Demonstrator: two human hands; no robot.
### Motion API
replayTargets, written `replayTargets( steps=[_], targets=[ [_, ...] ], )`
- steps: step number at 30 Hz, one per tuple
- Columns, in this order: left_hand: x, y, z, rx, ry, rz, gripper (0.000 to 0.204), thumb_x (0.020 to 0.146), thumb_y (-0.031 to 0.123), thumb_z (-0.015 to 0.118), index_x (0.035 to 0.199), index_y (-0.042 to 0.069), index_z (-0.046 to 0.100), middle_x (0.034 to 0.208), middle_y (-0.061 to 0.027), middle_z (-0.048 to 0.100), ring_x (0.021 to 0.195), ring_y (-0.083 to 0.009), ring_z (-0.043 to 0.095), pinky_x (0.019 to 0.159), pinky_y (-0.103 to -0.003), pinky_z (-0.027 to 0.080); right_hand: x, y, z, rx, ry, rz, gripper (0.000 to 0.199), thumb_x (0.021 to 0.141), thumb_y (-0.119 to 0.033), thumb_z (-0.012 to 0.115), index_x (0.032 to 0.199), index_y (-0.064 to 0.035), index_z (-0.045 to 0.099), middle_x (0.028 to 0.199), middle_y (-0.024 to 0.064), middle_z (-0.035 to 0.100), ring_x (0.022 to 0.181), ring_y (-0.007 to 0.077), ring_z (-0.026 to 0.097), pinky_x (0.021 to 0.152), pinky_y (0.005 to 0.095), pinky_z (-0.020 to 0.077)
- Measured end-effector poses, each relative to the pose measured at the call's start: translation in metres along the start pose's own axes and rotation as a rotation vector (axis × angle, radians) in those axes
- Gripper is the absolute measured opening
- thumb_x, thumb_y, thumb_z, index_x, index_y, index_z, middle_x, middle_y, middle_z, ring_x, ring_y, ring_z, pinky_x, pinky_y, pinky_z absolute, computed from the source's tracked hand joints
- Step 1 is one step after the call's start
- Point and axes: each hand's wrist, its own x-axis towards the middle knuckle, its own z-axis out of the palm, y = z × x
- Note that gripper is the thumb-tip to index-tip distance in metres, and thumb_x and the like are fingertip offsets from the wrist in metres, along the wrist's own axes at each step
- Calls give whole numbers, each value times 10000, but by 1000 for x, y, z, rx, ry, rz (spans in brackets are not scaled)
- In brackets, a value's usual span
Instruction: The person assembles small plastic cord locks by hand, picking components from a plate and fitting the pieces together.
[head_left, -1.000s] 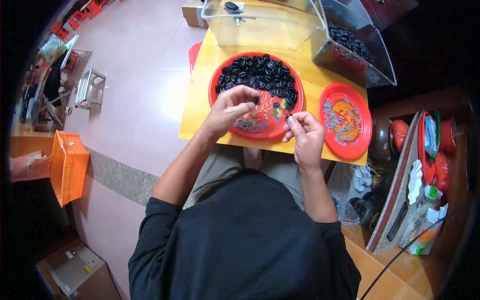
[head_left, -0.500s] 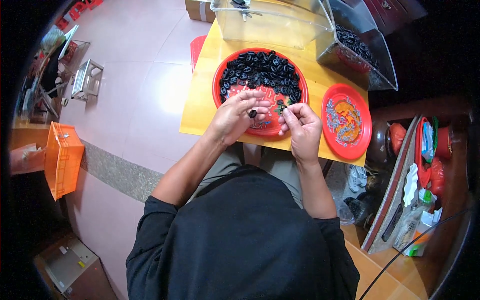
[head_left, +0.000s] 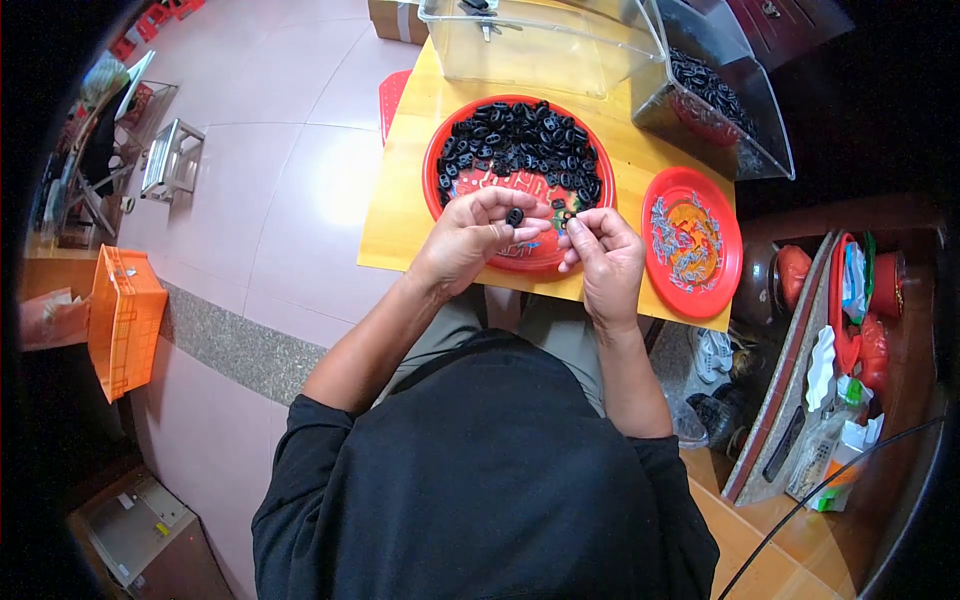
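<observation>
We look down over our own head and black shirt at a small yellow table [head_left: 400, 215] set on a pink tiled floor [head_left: 270, 170]. Both our bare forearms reach forward, and our hands meet over the near rim of a big red plate [head_left: 437, 160] heaped with small black ring-shaped parts [head_left: 520, 140].

Our left hand [head_left: 465, 240] pinches one small black ring [head_left: 515, 216] between thumb and forefinger, fingers narrow and closed on it, just above the plate's near edge. Our right hand [head_left: 605, 250] is just beside it, fingertips drawn close together around something tiny and dark; we cannot tell what it is, or whether it is truly gripped. The two sets of fingertips are near each other but not touching, with the ring sitting at the tip of the left fingers, between the two hands.

To the right lies a smaller red plate [head_left: 655, 195] scattered with little pale metal pieces [head_left: 680, 235]. At the table's far edge stand a clear plastic box [head_left: 540, 50] and a clear tilted bin [head_left: 740, 130] holding more black parts.

What could go wrong, as we judge it: the ring is small and held only at the fingertips, so a slight slip could drop it. Over the plate it would vanish among the heap; nearer us it could fall past the table edge to the floor.
</observation>
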Motion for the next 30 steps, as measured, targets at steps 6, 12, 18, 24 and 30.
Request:
replayTargets(
  steps=[6,12,18,24,30],
  targets=[
    [-1,-3,-5,27,2,-14,269,807,-99,475,1073,-65,497,1083,-201,562,972,-252,597,866,-316,488,0,-1,1,-5,-5,2,59,849,-57,565,805,-18,557,667,34,584,519,43,512,454,181,453],
    [-3,0,-3,96,78,-75,214,839,-42,502,1051,-63,517,1007,-191,600,890,-234,629,735,-282,539,0,-1,2,-15,17,-8,59,849,-59,565,811,-14,557,679,39,589,530,47,520,460,182,458],
    [-10,-1,-4,327,103,-21,148,808,3,599,948,-44,586,848,-122,638,694,-145,626,607,-235,527,-1,-6,4,-21,22,-17,25,842,-24,563,836,-1,556,724,71,612,570,75,560,497,198,489],
    [-14,-6,-3,707,105,262,104,789,1,625,891,-16,637,804,-57,637,667,-74,573,609,-204,481,-4,-9,6,-19,-8,-25,29,835,-5,567,859,8,559,745,77,619,593,83,575,520,202,505],
    [-17,-4,-5,515,101,164,117,814,23,599,926,-12,594,892,-110,638,696,-107,597,619,-218,499,-7,-11,8,-31,-27,-48,37,832,2,568,866,11,559,744,68,614,596,78,570,523,202,502]
  ],
)
